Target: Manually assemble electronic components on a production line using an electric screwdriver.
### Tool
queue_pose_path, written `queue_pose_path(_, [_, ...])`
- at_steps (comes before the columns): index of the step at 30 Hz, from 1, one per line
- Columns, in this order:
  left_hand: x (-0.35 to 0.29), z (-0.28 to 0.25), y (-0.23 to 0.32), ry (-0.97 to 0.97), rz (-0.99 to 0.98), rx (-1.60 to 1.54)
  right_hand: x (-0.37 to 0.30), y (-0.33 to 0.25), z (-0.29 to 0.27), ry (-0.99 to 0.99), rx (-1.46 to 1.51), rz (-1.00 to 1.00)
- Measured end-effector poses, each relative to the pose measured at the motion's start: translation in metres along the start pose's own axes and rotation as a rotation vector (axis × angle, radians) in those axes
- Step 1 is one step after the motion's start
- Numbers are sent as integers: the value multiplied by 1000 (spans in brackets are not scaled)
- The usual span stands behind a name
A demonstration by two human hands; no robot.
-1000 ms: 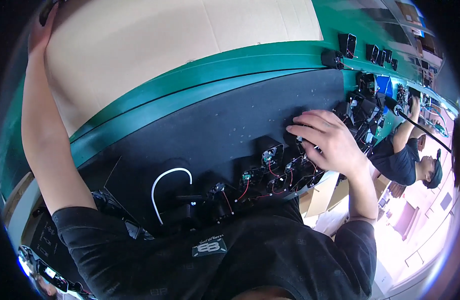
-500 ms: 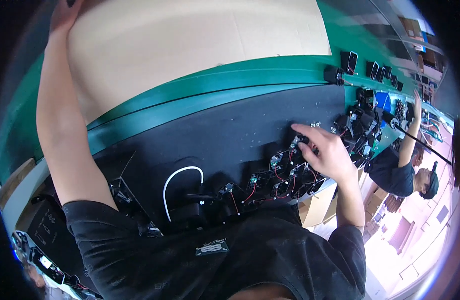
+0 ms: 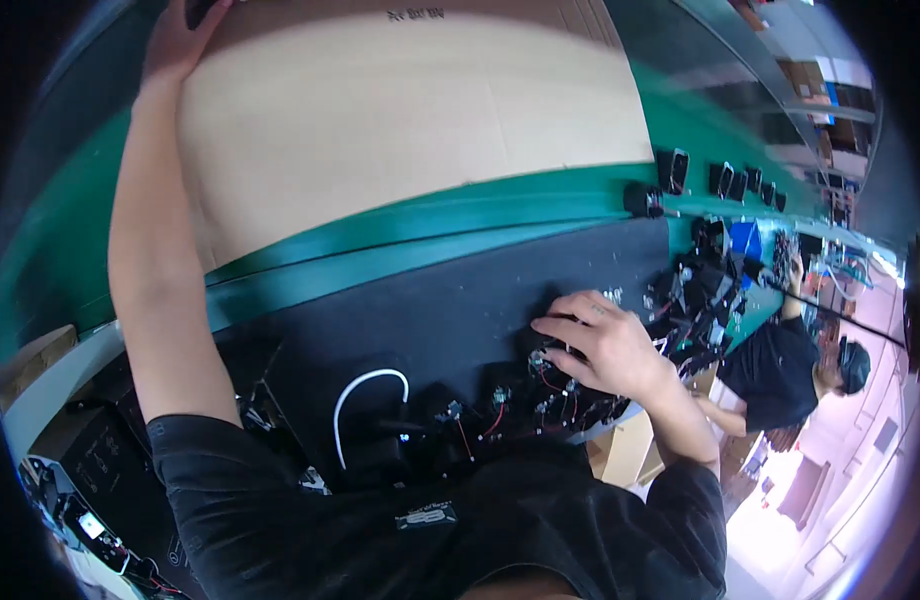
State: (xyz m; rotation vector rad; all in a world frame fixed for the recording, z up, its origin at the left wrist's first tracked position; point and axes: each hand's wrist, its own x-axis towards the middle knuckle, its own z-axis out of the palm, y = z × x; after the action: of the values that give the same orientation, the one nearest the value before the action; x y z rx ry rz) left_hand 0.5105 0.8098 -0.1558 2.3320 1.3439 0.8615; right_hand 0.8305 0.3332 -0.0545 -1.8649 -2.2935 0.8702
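Note:
My left hand (image 3: 178, 38) reaches far up to the top left corner of a big flat cardboard sheet (image 3: 400, 130) and grips a small dark object there at the frame's edge. My right hand (image 3: 600, 345) rests palm down on a row of small black parts with red wires (image 3: 520, 405) along the near edge of the black mat (image 3: 430, 310). Its fingers curl over one of these parts; whether it grips the part is hidden.
A white cable loop (image 3: 365, 400) lies on the mat near my chest. More small black parts (image 3: 710, 180) line the green belt (image 3: 460, 225) to the right. Another person in black (image 3: 780, 365) works further along. Dark boxes and gear (image 3: 80, 470) sit at my lower left.
The view has swung so the cardboard fills more of the picture. My left arm stays stretched up to its corner. My right hand has shifted slightly left along the wired parts.

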Motion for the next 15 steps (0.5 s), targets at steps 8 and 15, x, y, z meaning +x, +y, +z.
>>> queue_pose_path(8, [-1,-1,-10,218,-54,113,67,25,-52,188,190,22])
queue_pose_path(15, [5,20,-35,370,-55,-161,281,24,-73,369,32,-250])
